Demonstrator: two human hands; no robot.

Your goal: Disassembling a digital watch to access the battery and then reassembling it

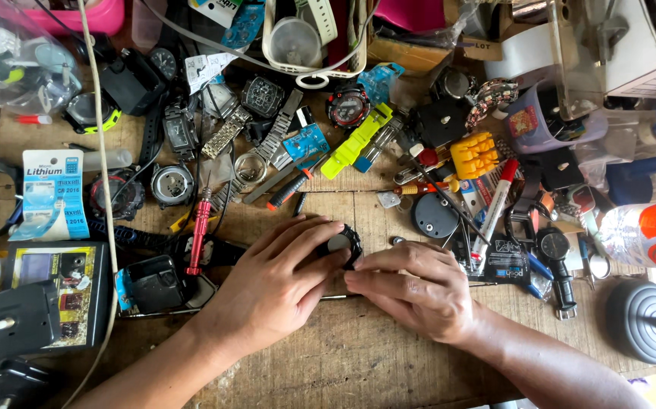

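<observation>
Watch case (341,244), small, rigid, likely fragile, is pinched at its rim mid-frame by both hands, left (278,284) and right (417,289).

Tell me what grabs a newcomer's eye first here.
Dead centre, the left hand and right hand close around a black watch case on the wooden bench. Behind them lies a dense litter of watches and tools: a red screwdriver at left, a lime-yellow strap up the middle.

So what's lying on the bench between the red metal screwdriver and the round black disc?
In the head view, between the red screwdriver and black disc: a black-and-orange-handled screwdriver, then bare wood.
</observation>
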